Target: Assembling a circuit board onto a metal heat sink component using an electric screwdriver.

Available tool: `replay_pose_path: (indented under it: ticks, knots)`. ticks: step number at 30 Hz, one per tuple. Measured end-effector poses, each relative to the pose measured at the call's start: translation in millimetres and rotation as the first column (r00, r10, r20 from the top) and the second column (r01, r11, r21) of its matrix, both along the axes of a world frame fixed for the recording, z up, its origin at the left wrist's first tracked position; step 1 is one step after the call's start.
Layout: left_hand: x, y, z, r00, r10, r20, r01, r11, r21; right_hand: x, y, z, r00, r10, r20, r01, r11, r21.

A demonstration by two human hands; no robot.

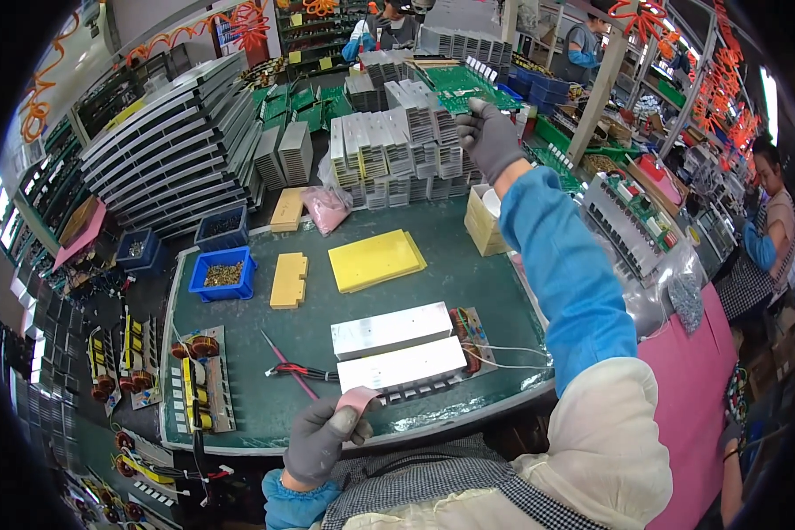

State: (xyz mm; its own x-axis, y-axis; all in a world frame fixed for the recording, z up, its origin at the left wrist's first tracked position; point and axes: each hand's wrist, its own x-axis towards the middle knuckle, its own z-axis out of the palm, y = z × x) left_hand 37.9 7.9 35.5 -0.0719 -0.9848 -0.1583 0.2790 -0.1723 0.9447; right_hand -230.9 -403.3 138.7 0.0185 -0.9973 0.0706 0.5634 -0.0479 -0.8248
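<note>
My left hand, in a grey glove, pinches a small pink pad at the front edge of the green-topped table. Just beyond it lie two silver metal heat sinks side by side, with a circuit board with copper-wound coils at their right end. My right arm stretches far forward in a blue sleeve. The gloved right hand is raised beside stacked silver heat sinks, below a green circuit board. Its fingers are curled; what they hold, if anything, is hidden.
Yellow sheets, a notched yellow plate and a blue bin of small brass-coloured parts lie on the table. A screwdriver-like tool rests near wires. Coil boards stand left. Co-workers are at the back and right.
</note>
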Motion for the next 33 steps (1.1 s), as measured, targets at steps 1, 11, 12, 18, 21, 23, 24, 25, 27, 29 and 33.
replay_pose_path:
  ticks: [1, 11, 12, 18, 21, 23, 24, 25, 27, 29, 33]
  knots:
    - [-1, -2, 0, 1.0, 0.011, 0.017, -0.011, 1.0, 0.018, -1, -12, -1, 1.0, 0.015, 0.003, -0.015, 1.0, -0.022]
    - [-1, -3, -8, 0.999, -0.02, -0.043, 0.023, 0.998, 0.052, -13, -16, -9, 0.977, 0.154, -0.148, -0.142, 0.986, 0.086]
    - [0, -4, -7, 0.997, -0.06, -0.043, 0.062, 0.997, 0.05, -13, -8, -5, 0.976, 0.125, -0.177, -0.103, 0.986, 0.13]
    - [-3, -2, 10, 0.993, -0.117, -0.018, 0.116, 0.993, -0.02, -11, 104, 22, 0.835, 0.213, -0.508, -0.236, 0.972, 0.02]
    - [-6, -7, 22, 0.986, -0.097, 0.138, 0.108, 0.991, -0.076, -7, 189, 22, 0.475, 0.414, -0.776, -0.753, 0.647, -0.116]
    - [-6, -10, 31, 0.972, -0.182, 0.15, 0.195, 0.978, -0.077, 8, 230, 7, 0.302, 0.375, -0.877, -0.916, 0.368, -0.159]
    - [-8, -12, 37, 0.965, -0.227, 0.132, 0.233, 0.972, -0.034, 12, 246, 1, 0.286, 0.423, -0.86, -0.925, 0.356, -0.133]
    - [-11, -15, 42, 0.957, -0.258, 0.136, 0.271, 0.958, -0.093, 16, 258, -5, 0.263, 0.428, -0.864, -0.931, 0.348, -0.111]
    - [-22, -18, 51, 0.938, -0.335, 0.087, 0.342, 0.936, -0.085, 27, 275, -22, 0.376, 0.534, -0.757, -0.907, 0.378, -0.185]
    - [-26, -17, 61, 0.905, -0.401, 0.144, 0.41, 0.911, -0.037, 22, 284, -27, 0.243, 0.726, -0.643, -0.947, 0.321, 0.004]
    - [-30, -11, 67, 0.844, -0.492, 0.215, 0.49, 0.869, 0.069, 6, 303, -33, 0.263, 0.741, -0.618, -0.91, 0.404, 0.097]
